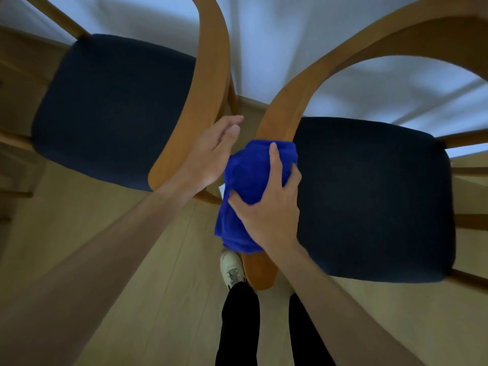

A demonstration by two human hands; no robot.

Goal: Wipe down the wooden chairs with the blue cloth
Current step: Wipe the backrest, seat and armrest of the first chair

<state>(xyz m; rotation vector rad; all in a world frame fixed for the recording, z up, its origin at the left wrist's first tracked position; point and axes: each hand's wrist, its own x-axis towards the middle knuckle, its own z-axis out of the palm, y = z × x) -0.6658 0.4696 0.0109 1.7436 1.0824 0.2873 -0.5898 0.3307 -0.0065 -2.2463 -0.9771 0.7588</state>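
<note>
**woodnoob:** While I'm looking straight down from the head cam, can someone sanity check what's where?

**ragman:** Sure. Two chairs side by side, both with dark seat pads. The right chair (311, 83) has a curved wooden backrest running down the middle of the shot, and the cloth (248, 180) is bunched up and draped right over that rail, covering a stretch of it, with bare wood showing above and below.

**woodnoob:** And the hands?

**ragman:** The right hand (266, 207) sits on top of the cloth, fingers curled around the wad, thumb along the upper side, clamping it against the rail. The left hand (214, 151) holds nothing. Its fingers are straight and loose, and it lies against the curved backrest of the left chair (206, 75), just beside the cloth. Can't tell if it actually touches the cloth.

**woodnoob:** Anything else in view?

**ragman:** Pale wood floor (132, 260), a white cloth-like surface (290, 35) past the chairs at the top, plus black trouser legs (240, 326) and a white shoe (232, 268) just below the cloth, next to the rail's lower end.
</note>
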